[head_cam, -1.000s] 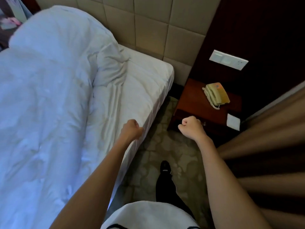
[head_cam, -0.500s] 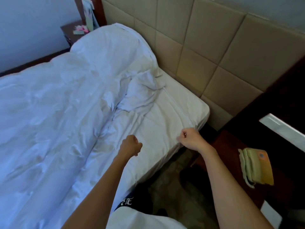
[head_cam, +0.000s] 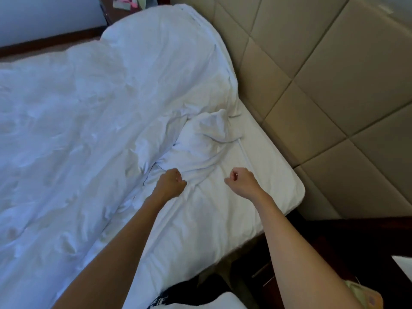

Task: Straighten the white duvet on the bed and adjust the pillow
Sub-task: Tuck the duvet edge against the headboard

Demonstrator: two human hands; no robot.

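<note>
The white duvet (head_cam: 78, 130) lies rumpled over most of the bed, and its near corner is bunched in a crumpled fold (head_cam: 209, 130). A rounded bulge (head_cam: 169, 54) rises under it by the headboard; no pillow shows uncovered. The bare white mattress sheet (head_cam: 269, 181) is exposed at the bed's near head corner. My left hand (head_cam: 171, 184) is a closed fist at the duvet's wrinkled edge and holds nothing. My right hand (head_cam: 242, 181) is also a fist, over the bare sheet, with nothing in it.
A padded beige headboard (head_cam: 312, 85) runs along the right. A dark wooden nightstand (head_cam: 334, 241) stands at the lower right with a yellowish telephone (head_cam: 361, 295) on it. Another nightstand with pink items (head_cam: 124, 3) is at the far side.
The view has swung left from the nightstand and floor onto the bed. Both fists, which hung beside the mattress edge, are now over the bed near the duvet's bunched corner.
</note>
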